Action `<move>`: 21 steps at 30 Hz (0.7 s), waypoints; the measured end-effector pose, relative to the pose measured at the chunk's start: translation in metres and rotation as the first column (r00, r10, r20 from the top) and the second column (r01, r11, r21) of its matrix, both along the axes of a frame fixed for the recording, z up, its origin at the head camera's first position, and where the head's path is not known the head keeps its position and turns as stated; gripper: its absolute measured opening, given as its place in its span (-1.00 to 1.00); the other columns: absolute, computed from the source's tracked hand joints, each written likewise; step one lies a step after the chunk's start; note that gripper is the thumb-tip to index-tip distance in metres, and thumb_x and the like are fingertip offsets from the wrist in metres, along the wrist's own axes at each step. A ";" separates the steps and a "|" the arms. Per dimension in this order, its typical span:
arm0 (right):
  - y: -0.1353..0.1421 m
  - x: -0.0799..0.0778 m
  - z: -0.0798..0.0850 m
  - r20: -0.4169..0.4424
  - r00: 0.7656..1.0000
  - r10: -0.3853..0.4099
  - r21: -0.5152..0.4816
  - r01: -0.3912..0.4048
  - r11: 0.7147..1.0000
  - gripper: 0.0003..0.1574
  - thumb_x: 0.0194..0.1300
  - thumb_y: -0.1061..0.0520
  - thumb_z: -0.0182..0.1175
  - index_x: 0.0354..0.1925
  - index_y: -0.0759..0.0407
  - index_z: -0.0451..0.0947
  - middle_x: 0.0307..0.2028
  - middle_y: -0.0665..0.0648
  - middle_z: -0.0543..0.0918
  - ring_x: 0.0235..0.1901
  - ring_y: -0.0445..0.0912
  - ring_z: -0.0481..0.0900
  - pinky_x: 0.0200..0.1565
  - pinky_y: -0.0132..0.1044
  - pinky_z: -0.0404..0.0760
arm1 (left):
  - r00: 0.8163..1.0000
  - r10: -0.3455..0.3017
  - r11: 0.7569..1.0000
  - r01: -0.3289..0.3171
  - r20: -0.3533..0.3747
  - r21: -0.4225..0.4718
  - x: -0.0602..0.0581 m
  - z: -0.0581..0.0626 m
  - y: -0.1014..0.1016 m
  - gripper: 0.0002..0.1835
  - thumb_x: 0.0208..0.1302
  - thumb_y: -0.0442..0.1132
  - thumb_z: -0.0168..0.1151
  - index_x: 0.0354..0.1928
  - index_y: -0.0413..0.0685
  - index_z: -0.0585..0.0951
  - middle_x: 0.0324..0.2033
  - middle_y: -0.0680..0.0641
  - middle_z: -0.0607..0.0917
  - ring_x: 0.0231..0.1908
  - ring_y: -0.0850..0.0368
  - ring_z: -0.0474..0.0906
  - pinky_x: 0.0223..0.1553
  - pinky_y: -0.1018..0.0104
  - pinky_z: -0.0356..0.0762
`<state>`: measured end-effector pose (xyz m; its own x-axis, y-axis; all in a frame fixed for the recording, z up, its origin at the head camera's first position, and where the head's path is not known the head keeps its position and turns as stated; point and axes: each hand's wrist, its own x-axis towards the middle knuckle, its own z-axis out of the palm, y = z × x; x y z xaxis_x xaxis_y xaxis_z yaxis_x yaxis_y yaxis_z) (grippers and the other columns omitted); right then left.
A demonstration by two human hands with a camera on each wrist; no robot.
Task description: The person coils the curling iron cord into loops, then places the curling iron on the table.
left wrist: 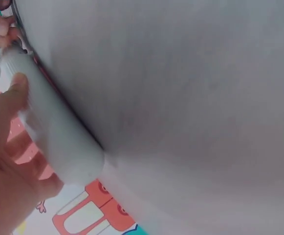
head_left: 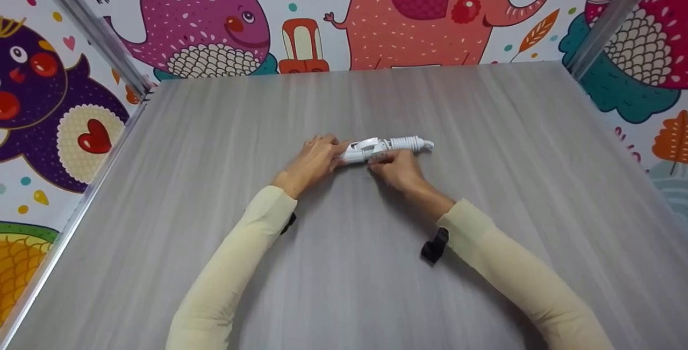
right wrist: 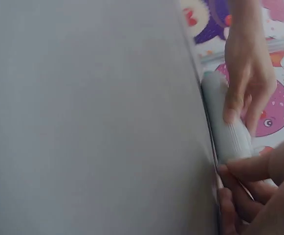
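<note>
A white tube-shaped device (head_left: 356, 154) lies across the middle of the table; its exact kind I cannot tell. It has a raised lever-like part on top, a ribbed or coiled stretch (head_left: 404, 143) on the right and a short tail at that end. My left hand (head_left: 317, 157) grips the smooth left end, thumb on the near side and fingers behind, as the left wrist view shows on the white body (left wrist: 66, 139). With bent fingers my right hand (head_left: 400, 170) pinches the device near its middle. Its fingertips are partly hidden in the right wrist view (right wrist: 259, 191).
The grey wood-grain table (head_left: 322, 264) spreads around both hands. Walls with cartoon animals (head_left: 419, 16) stand at the back and sides, with metal posts (head_left: 91, 27) in the corners. A black wrist strap piece (head_left: 434, 247) hangs at the right sleeve.
</note>
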<state>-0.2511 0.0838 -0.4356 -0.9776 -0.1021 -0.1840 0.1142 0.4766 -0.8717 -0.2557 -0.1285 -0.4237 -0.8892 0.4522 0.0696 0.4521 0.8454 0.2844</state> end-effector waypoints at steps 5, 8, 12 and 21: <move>0.001 0.001 0.004 -0.009 0.999 0.038 0.111 -0.037 0.993 -0.89 0.28 0.20 0.29 -0.27 0.23 0.71 -0.67 -0.09 0.50 -0.60 -0.23 0.45 -0.47 -0.40 0.39 | 1.000 0.000 1.000 0.000 0.006 -0.002 0.000 0.000 0.003 -0.59 0.46 -0.14 0.16 0.30 0.01 0.55 0.10 -0.24 0.62 0.12 -0.24 0.50 0.20 -0.14 0.39; 0.002 0.001 0.008 -0.009 0.995 0.099 0.180 -0.095 0.979 -0.86 0.29 0.16 0.25 -0.25 0.20 0.70 -0.48 -0.05 0.57 -0.41 -0.17 0.49 -0.34 -0.40 0.40 | 1.000 0.013 1.000 -0.013 0.015 -0.012 0.001 0.001 0.002 -0.59 0.45 -0.15 0.17 0.29 0.00 0.55 0.10 -0.25 0.62 0.13 -0.24 0.50 0.21 -0.14 0.38; 0.004 0.001 0.012 -0.004 0.990 0.140 0.220 -0.135 0.966 -0.89 0.28 0.18 0.19 -0.30 0.18 0.64 -0.41 -0.01 0.54 -0.35 -0.12 0.45 -0.33 -0.37 0.38 | 1.000 0.009 1.000 -0.008 0.027 -0.014 0.001 0.002 0.000 -0.57 0.46 -0.15 0.17 0.32 0.02 0.53 0.11 -0.26 0.62 0.15 -0.23 0.50 0.23 -0.14 0.37; 0.020 0.003 0.031 0.006 0.964 0.268 0.423 -0.245 0.872 -0.63 0.28 0.12 0.14 -0.03 0.27 0.65 -0.13 0.22 0.73 -0.22 -0.03 0.59 -0.13 -0.19 0.55 | 0.997 0.019 1.000 -0.018 0.076 -0.015 0.003 0.006 -0.006 -0.43 0.47 -0.06 0.16 0.45 0.00 0.37 0.18 -0.25 0.59 0.23 -0.18 0.49 0.29 -0.17 0.34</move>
